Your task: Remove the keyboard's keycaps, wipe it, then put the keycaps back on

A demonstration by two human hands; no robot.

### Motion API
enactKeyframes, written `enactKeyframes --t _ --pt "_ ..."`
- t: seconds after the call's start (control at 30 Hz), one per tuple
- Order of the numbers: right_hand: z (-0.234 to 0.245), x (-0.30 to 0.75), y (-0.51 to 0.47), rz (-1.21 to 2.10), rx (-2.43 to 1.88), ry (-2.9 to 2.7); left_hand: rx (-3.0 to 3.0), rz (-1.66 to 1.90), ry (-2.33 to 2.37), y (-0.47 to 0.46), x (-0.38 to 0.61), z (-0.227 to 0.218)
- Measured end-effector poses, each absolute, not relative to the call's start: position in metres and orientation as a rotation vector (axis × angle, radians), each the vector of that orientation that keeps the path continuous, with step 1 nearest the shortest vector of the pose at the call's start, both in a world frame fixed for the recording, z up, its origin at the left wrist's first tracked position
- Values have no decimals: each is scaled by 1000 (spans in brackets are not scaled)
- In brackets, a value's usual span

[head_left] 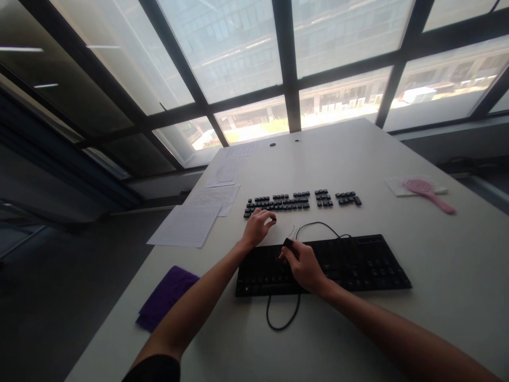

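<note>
A black keyboard [358, 265] lies on the white table, with many of its keycaps off. Beyond it, several loose black keycaps [301, 201] are set out in rows and groups. My left hand [256, 227] is at the near left end of those rows, pinching a small black keycap [274, 219] between thumb and fingers. Over the keyboard's left half, my right hand [306, 264] is closed around a keycap puller [288, 243] with a black handle; its thin wire prongs [294, 231] point away from me.
Written paper sheets [186, 225] lie along the left edge, and a folded purple cloth [169, 297] sits nearer, partly behind my left forearm. A black cable [278, 329] loops out under the keyboard. A pink hairbrush [427, 192] rests on a white packet [393, 185] at right. Windows stand behind the table.
</note>
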State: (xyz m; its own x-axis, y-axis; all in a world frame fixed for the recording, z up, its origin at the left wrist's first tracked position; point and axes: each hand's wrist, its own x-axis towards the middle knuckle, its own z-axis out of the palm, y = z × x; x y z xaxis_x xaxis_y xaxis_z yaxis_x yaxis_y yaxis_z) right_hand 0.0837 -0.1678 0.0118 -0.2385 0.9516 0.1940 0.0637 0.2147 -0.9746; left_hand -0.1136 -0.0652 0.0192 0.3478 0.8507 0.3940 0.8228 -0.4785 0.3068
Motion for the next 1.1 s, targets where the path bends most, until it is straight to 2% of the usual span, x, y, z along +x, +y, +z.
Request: enactKeyframes --t 0.2,0.43,0.63,0.83,1.0,1.1 --pt "14 84 -167 1193 -1014 -1534 2541 791 1676 -41 -121 7" --pt "16 87 -164 1199 -1025 -1483 2482 869 1797 -43 -127 19" --pt "18 93 -162 1048 -1028 -1716 2407 1043 1725 -112 -107 40" --pt "17 97 -167 946 -911 -2038 2294 935 1613 -187 -84 23" --pt "18 97 -176 655 -841 -2287 2262 891 1518 -196 -87 24" --pt "15 96 -177 677 -869 -2220 2288 750 1377 -199 -90 32"
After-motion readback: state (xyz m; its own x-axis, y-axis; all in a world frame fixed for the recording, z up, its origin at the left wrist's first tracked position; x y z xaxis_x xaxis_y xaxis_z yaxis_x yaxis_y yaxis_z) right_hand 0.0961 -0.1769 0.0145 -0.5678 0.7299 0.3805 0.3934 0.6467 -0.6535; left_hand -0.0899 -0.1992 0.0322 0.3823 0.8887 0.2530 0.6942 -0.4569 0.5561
